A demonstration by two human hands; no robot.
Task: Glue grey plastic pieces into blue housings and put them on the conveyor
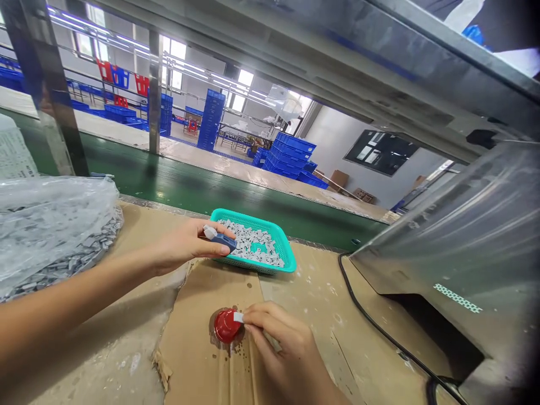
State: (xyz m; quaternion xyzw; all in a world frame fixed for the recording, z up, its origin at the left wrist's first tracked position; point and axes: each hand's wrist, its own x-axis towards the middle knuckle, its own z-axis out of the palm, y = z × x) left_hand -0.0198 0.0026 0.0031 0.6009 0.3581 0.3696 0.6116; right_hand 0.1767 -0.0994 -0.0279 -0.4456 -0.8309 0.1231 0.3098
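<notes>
Head view: the right hand (282, 343) pinches a small grey piece (238, 317) against a red cap (225, 326) just to its left — the left hand (185, 244) grips a blue-and-white tube (220, 241) beside a teal basket (248, 218).

Rough matt corrugated cardboard (198, 354) lies near; the far basket (253, 215) is glossy teal plastic, the left bag (50, 225) thin clear plastic, the right hood (442, 225) brushed steel.

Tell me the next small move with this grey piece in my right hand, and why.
Probably lift the small grey piece straight up off the round red cap with your right hand: its end already touches the red, and red specks dot the cardboard around it.
</notes>
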